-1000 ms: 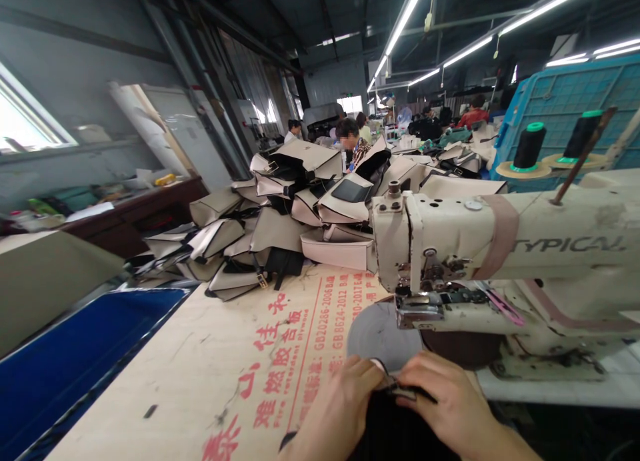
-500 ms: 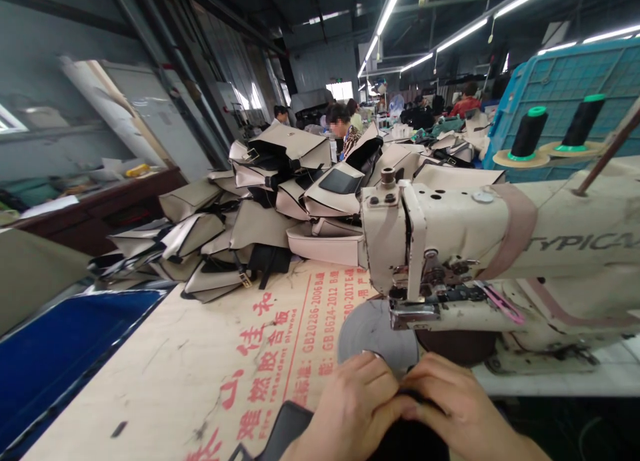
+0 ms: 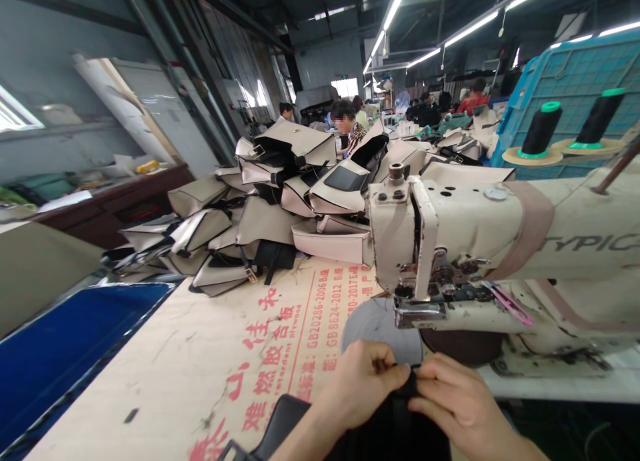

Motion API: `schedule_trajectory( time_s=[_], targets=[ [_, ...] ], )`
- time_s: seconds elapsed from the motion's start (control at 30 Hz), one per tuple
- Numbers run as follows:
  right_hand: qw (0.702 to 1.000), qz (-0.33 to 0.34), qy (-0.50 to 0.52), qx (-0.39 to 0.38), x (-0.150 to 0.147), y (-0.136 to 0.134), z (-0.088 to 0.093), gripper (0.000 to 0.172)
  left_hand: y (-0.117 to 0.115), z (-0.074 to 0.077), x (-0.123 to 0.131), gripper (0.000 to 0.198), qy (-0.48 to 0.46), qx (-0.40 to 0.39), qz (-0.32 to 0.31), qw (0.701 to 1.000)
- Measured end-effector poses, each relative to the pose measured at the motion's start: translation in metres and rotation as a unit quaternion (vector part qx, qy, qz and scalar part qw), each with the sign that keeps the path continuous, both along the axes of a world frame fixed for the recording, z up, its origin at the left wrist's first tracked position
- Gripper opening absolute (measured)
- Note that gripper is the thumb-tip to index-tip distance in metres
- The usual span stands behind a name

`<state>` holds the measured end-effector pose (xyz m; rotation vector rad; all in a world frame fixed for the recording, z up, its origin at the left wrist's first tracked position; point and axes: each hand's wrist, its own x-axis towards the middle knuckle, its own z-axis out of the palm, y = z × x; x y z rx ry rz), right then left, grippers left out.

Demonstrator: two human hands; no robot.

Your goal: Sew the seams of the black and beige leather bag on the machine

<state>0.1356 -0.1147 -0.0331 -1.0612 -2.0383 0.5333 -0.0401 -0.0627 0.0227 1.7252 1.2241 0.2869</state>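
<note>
My left hand [image 3: 364,381] is closed, thumb and fingers pinching the upper edge of a black bag piece [image 3: 395,437] at the front of the table. Close beside it, my right hand [image 3: 453,397] grips the same edge from the right. The black material hangs below both hands, and its lower part is cut off by the frame. A black leather strap with a metal buckle [image 3: 231,451] shows to the left of my left forearm. Just beyond my fingers lies a round grey disc [image 3: 375,327], under the arm of a sewing machine [image 3: 450,234].
Beige bags with black trim [image 3: 265,227] are heaped behind the printed plywood table [image 3: 170,367]. A blue bin [image 3: 85,347] stands at the left. Black thread spools [image 3: 543,131] rise behind the machine, before a blue crate [image 3: 585,81]. Other people work further back.
My left hand has turned and lifted slightly, and the hands have drawn a little apart along the black edge. The camera view has shifted slightly left.
</note>
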Motion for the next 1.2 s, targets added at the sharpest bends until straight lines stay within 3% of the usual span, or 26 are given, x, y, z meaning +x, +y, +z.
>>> schedule_trajectory(
  time_s=[0.17,0.4,0.47,0.57,0.67,0.77,0.9,1.2],
  targets=[
    [0.995,-0.060,0.061,-0.050,0.002,-0.003,-0.004,0.014,0.008,-0.003,0.002,0.027,-0.010,-0.040,0.009,0.999],
    [1.000,0.001,-0.002,-0.021,0.001,0.000,0.005,0.010,0.008,0.006,0.000,0.030,-0.016,-0.097,0.016,0.995],
    [1.000,-0.005,-0.001,-0.002,0.001,0.001,0.004,0.009,0.001,0.012,-0.003,0.025,-0.031,-0.051,0.026,0.998],
    [0.999,-0.020,0.020,0.028,0.000,0.001,0.002,0.010,-0.016,0.021,-0.011,0.021,-0.039,0.100,-0.002,0.994],
    [0.998,-0.035,0.032,0.038,-0.003,0.001,0.002,0.010,-0.029,0.019,-0.019,0.028,0.009,0.249,-0.087,0.965],
    [0.998,-0.045,0.042,0.032,-0.005,0.001,0.002,0.008,-0.032,0.010,-0.023,0.037,0.067,0.340,-0.158,0.925],
    [0.996,-0.049,0.067,0.013,-0.003,0.003,0.000,0.010,-0.026,0.006,-0.022,0.036,0.107,0.370,-0.187,0.904],
    [0.999,0.003,0.000,-0.040,0.003,0.007,0.007,0.017,-0.023,0.015,-0.009,0.025,0.112,0.317,-0.168,0.927]
  ],
)
